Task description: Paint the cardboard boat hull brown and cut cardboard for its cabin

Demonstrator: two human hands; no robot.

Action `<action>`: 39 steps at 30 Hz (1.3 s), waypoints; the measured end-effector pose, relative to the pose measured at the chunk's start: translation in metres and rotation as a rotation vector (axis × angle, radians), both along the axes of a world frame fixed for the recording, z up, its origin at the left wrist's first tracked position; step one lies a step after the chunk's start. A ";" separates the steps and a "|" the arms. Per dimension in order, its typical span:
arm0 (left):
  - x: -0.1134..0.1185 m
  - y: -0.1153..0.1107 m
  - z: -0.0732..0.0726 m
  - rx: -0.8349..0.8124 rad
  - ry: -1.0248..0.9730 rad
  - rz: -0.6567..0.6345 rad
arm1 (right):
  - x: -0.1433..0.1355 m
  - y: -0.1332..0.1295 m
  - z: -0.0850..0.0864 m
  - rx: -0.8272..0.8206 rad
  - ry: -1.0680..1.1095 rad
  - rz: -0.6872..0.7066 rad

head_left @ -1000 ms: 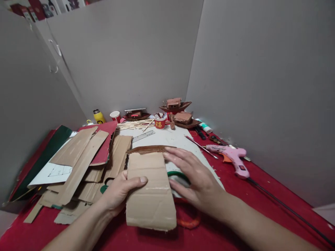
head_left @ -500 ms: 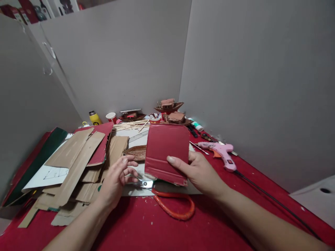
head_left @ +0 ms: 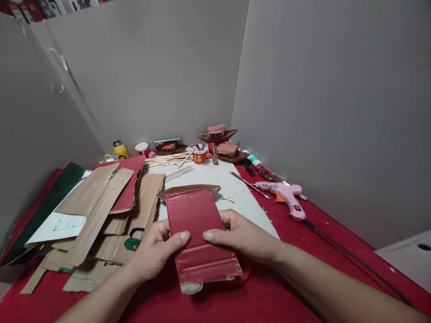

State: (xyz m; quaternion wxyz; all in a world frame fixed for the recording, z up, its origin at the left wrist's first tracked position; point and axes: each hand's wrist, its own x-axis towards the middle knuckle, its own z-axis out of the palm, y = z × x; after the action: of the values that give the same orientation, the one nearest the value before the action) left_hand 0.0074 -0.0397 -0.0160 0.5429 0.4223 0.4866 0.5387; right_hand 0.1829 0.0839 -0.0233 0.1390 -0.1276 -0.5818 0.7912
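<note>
A piece of red cardboard [head_left: 198, 220] with creases and a torn lower edge is held between both hands. My left hand [head_left: 160, 249] grips its left side, thumb on the front. On the right side my right hand [head_left: 239, 235] pinches it, thumb also in front; the other fingers are behind it. Just beyond the cardboard lies a brown wooden boat hull [head_left: 188, 190], partly covered, on a white sheet [head_left: 247, 202]. The scissors are mostly hidden under the cardboard; a bit of orange handle [head_left: 245, 276] shows.
Cardboard scraps [head_left: 94, 211] are piled at left. A pink glue gun [head_left: 286, 193] with a black cable lies right. Toward the back are thin sticks [head_left: 166, 160], a ruler [head_left: 179, 173], a red cup [head_left: 199, 154], a yellow bottle [head_left: 120, 150] and model boats [head_left: 218, 133].
The red cardboard has come lower and nearer, tilting. My left hand has moved from beside it to take its left side. More of the boat hull shows, and the scissors are now largely covered.
</note>
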 end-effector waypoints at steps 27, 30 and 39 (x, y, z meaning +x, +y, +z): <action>0.001 -0.003 0.001 0.027 -0.048 -0.142 | 0.004 0.005 -0.005 0.079 0.009 -0.051; 0.003 -0.002 -0.003 0.014 -0.072 -0.100 | 0.004 0.002 -0.002 0.067 0.006 -0.021; 0.003 -0.003 0.002 0.131 0.110 -0.080 | 0.002 -0.004 -0.010 0.068 0.112 0.017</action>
State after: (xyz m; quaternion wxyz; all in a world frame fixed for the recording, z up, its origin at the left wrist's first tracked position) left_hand 0.0102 -0.0432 -0.0141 0.5076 0.5052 0.4619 0.5232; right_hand 0.1851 0.0796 -0.0328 0.1688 -0.0732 -0.6008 0.7779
